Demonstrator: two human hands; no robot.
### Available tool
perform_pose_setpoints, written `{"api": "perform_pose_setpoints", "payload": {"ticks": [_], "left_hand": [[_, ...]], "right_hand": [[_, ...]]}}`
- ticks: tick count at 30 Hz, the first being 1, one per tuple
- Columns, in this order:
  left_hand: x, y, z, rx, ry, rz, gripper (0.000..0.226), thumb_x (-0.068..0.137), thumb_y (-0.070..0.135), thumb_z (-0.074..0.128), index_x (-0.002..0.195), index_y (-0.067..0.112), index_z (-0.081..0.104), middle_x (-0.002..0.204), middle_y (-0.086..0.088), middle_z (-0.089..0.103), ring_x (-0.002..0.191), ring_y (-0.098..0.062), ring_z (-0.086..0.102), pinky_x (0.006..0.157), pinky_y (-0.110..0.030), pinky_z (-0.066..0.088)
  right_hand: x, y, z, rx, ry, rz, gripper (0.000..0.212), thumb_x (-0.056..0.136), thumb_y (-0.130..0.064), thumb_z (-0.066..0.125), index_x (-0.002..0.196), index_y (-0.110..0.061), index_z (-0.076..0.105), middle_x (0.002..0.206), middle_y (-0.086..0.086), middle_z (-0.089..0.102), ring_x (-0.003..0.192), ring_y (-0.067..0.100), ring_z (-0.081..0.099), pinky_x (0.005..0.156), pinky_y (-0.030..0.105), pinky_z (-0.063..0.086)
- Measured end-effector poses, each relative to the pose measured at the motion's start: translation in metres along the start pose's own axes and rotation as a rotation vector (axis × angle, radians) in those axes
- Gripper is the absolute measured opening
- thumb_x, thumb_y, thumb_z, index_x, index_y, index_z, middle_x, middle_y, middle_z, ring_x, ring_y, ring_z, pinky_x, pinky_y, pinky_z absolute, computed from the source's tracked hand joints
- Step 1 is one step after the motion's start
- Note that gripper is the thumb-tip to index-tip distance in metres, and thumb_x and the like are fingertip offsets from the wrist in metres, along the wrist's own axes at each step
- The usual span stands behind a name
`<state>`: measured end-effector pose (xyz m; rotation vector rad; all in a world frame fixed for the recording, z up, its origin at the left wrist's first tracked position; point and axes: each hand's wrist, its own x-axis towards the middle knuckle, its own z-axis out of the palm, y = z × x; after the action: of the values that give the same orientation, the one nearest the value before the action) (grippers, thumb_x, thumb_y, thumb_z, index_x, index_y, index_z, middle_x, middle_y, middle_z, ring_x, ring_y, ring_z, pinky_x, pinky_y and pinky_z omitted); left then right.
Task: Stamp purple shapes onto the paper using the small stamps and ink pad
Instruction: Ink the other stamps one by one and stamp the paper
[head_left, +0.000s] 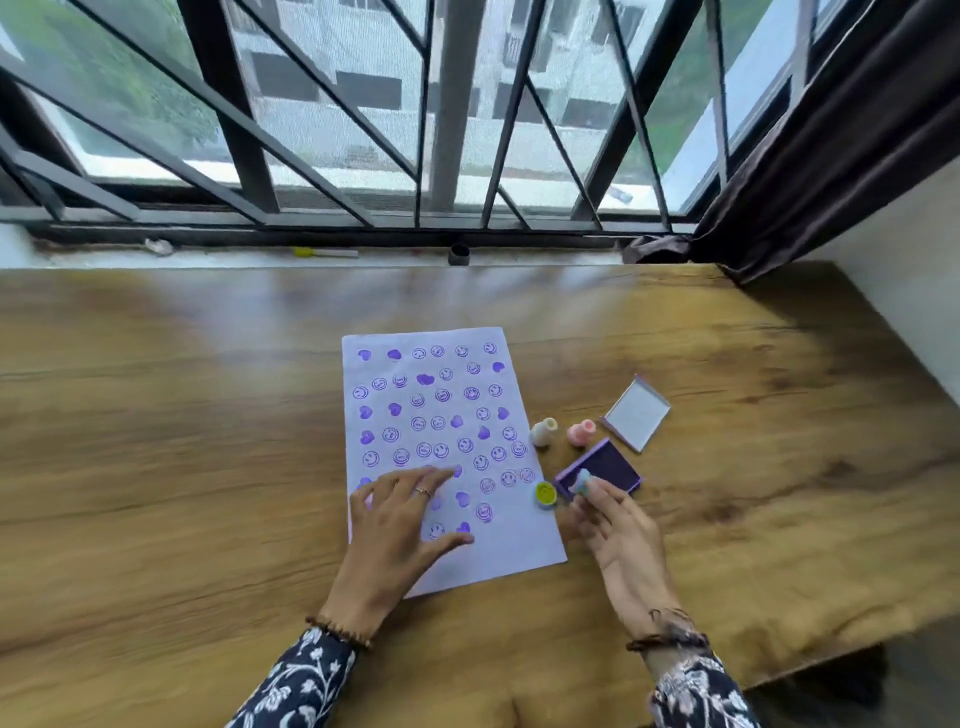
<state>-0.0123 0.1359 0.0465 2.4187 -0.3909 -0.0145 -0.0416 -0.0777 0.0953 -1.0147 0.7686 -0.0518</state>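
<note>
A white paper (519, 545) lies on the wooden table, covered with several purple smiley and heart prints. My left hand (397, 519) rests flat on its lower left part, fingers spread. My right hand (615, 525) pinches a small pale blue-green stamp (582, 480) over the near left corner of the open purple ink pad (608, 465). A yellow-green stamp (545, 493) lies on its side by the paper's right edge. A cream stamp (543, 431) and a pink stamp (581, 432) stand upright behind the pad.
The pad's lid (636, 413) lies open side up to the right of the pink stamp. The wooden table (182, 415) runs to a barred window at the back. A dark curtain (810, 171) and a wall bound the right side.
</note>
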Motion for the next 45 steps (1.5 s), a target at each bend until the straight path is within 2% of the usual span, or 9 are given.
{"api": "perform_pose_setpoints", "payload": {"ticks": [4,15,17,19,21,25,31,40,45], "left_hand": [[0.024,0.039,0.025,0.054,-0.013,0.072,0.039,0.077,0.037,0.068,0.114,0.032,0.057,0.110,0.007,0.063,0.108,-0.017,0.054,0.078,-0.026,0.012],[0.048,0.079,0.060,0.203,-0.123,0.101,0.019,0.089,0.031,0.051,0.106,0.029,0.058,0.106,0.008,0.059,0.101,-0.010,0.051,0.079,-0.028,0.013],[0.045,0.087,0.058,-0.021,-0.036,-0.017,0.014,0.082,0.024,0.063,0.095,0.026,0.065,0.096,0.008,0.065,0.090,-0.009,0.057,0.082,-0.027,0.026],[0.045,0.097,0.051,-0.494,-0.023,-0.283,0.013,0.076,0.012,0.071,0.085,0.022,0.070,0.080,0.007,0.070,0.076,-0.009,0.062,0.071,-0.020,0.045],[0.045,0.106,0.045,-0.900,-0.079,-0.505,0.015,0.079,0.003,0.065,0.088,0.015,0.069,0.066,0.012,0.071,0.067,-0.001,0.063,0.058,-0.017,0.043],[0.045,0.114,0.041,-1.185,-0.177,-0.642,0.019,0.080,0.000,0.057,0.087,0.016,0.065,0.064,0.013,0.071,0.063,0.003,0.063,0.058,-0.021,0.034],[0.044,0.111,0.032,-1.212,-0.214,-0.609,0.023,0.062,0.017,0.071,0.084,0.010,0.070,0.071,0.003,0.074,0.071,-0.008,0.068,0.059,-0.014,0.052],[0.042,0.109,0.034,-1.178,-0.145,-0.476,0.034,0.054,0.024,0.077,0.085,0.012,0.074,0.080,-0.001,0.076,0.079,-0.009,0.068,0.066,-0.013,0.052],[0.054,0.100,0.034,-1.056,-0.099,-0.438,0.020,0.067,0.001,0.074,0.081,0.015,0.073,0.077,0.000,0.075,0.078,-0.011,0.067,0.069,-0.015,0.053]], "right_hand": [[0.003,-0.013,-0.013,0.136,-0.012,0.045,0.010,0.087,0.000,0.053,0.092,-0.004,0.061,0.059,-0.003,0.072,0.055,0.005,0.066,0.055,0.014,0.056],[0.023,-0.022,-0.041,0.034,-0.109,0.089,0.009,0.084,0.001,0.057,0.091,-0.002,0.062,0.074,0.008,0.070,0.064,0.014,0.065,0.055,0.017,0.057],[0.025,-0.023,-0.042,-0.051,-0.166,0.060,0.009,0.083,0.000,0.060,0.088,-0.004,0.066,0.078,0.008,0.070,0.069,0.016,0.065,0.059,0.017,0.057],[0.025,-0.027,-0.041,-0.180,-0.240,-0.015,0.012,0.081,-0.001,0.063,0.083,-0.010,0.071,0.077,0.002,0.074,0.073,0.015,0.066,0.062,0.017,0.056],[0.024,-0.031,-0.040,-0.357,-0.306,-0.108,0.016,0.080,-0.002,0.065,0.084,-0.016,0.073,0.079,-0.003,0.076,0.077,0.011,0.067,0.065,0.022,0.055],[0.020,-0.037,-0.036,-0.458,-0.325,-0.253,0.021,0.077,0.001,0.068,0.088,-0.017,0.072,0.085,-0.004,0.077,0.082,0.008,0.069,0.067,0.015,0.051],[0.018,-0.046,-0.036,-0.562,-0.361,-0.431,0.027,0.075,0.000,0.070,0.085,-0.024,0.072,0.085,-0.009,0.076,0.084,0.003,0.069,0.071,0.012,0.052],[0.026,-0.059,-0.036,-0.630,-0.426,-0.383,0.015,0.071,-0.013,0.076,0.076,-0.026,0.076,0.077,-0.011,0.076,0.073,0.006,0.071,0.065,0.013,0.053],[0.036,-0.056,-0.022,-0.681,-0.392,-0.361,0.014,0.074,-0.016,0.073,0.068,-0.029,0.075,0.065,-0.003,0.074,0.060,0.011,0.067,0.058,0.020,0.055]]}}
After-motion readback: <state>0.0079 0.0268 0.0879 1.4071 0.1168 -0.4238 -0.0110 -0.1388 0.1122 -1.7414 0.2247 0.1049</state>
